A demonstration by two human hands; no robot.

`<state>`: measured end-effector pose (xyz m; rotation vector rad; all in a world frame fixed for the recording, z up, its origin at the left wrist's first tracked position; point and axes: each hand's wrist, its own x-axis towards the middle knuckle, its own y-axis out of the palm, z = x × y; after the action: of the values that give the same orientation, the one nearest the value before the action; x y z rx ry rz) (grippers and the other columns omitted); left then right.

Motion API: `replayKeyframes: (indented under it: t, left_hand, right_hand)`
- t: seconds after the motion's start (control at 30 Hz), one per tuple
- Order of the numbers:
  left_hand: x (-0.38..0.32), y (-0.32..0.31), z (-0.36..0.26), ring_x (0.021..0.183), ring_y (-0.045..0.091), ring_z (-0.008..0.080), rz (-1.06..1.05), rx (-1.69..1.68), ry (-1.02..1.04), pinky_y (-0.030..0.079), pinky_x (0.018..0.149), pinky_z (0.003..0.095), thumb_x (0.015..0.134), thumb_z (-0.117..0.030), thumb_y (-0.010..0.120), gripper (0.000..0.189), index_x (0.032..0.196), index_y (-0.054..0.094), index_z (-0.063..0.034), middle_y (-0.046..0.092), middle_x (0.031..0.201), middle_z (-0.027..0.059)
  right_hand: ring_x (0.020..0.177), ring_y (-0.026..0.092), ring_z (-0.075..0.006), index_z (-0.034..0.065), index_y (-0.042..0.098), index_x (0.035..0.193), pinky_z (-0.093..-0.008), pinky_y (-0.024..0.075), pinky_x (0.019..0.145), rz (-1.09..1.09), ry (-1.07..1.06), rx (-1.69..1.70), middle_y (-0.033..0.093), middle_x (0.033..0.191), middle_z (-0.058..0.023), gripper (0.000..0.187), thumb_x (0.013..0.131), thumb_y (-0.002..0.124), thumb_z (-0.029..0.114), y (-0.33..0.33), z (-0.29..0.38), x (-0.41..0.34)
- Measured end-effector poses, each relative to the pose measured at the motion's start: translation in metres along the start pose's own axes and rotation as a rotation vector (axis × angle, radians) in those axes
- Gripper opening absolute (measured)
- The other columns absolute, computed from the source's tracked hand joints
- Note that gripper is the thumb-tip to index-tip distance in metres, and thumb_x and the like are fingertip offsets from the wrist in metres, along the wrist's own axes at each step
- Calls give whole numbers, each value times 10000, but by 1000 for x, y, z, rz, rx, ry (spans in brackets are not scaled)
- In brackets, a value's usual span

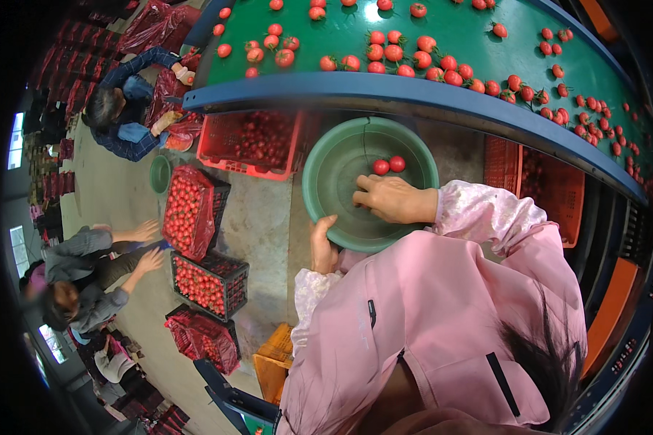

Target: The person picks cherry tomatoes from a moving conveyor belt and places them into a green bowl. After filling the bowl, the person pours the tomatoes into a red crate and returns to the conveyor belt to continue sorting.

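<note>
A green plastic basin (334, 147) sits in front of me, its wall marked by a dark crack or line at the far side. My left hand (323, 244) grips the near-left rim, thumb over the edge. Inside the basin is my right hand (394, 200), palm down with curled fingers. A trace of red shows under its fingertips, but what it holds is mostly hidden. Two cherry tomatoes (389, 165) lie in the basin just beyond the right hand.
A green conveyor belt (337, 32) with scattered tomatoes runs beyond a blue metal rail (359, 89). Red crates (209, 160) stand underneath. At left are tomato-filled black crates (234, 283), a yellow crate (269, 356), another green basin (160, 174) and co-workers (122, 103).
</note>
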<state>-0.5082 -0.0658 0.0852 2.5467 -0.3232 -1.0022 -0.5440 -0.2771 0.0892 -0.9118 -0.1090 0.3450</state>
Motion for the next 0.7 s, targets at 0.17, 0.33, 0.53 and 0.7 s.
replayKeyframes:
  t: [0.17, 0.33, 0.53, 0.7]
  left_hand:
    - [5, -13, 13, 1018, 641, 283, 8, -36, -25, 528, 888, 408, 857, -145, 603, 421, 1238, 547, 26, 642, 1125, 161]
    - [-9, 4, 1, 1027, 637, 282, -1, 6, 54, 519, 905, 409, 861, -150, 611, 413, 1232, 553, 19, 639, 1141, 153]
    - [-9, -5, 12, 1094, 599, 272, -36, 8, -13, 459, 993, 408, 852, -155, 626, 430, 1239, 561, 19, 637, 1190, 128]
    - [-5, 5, 13, 1074, 610, 270, -55, -38, -26, 464, 989, 410, 854, -155, 615, 420, 1232, 569, 22, 649, 1169, 122]
  right_hand:
    - [1042, 597, -289, 154, 697, 1014, -465, 501, 838, 5, -135, 49, 626, 1017, -62, 228, 787, 701, 141, -66, 9, 4]
    - [955, 627, -347, 111, 630, 1110, -441, 511, 772, -652, -180, 40, 629, 1002, -120, 312, 808, 651, 35, -159, 2, 61]
    - [1118, 641, -322, 274, 538, 1399, -445, 531, 873, -96, 213, -278, 667, 1211, -109, 593, 846, 622, 78, -198, -56, 150]
    - [1076, 643, -338, 185, 609, 1301, -450, 519, 872, -225, 97, -311, 681, 1114, -130, 489, 825, 627, 73, -194, -55, 147]
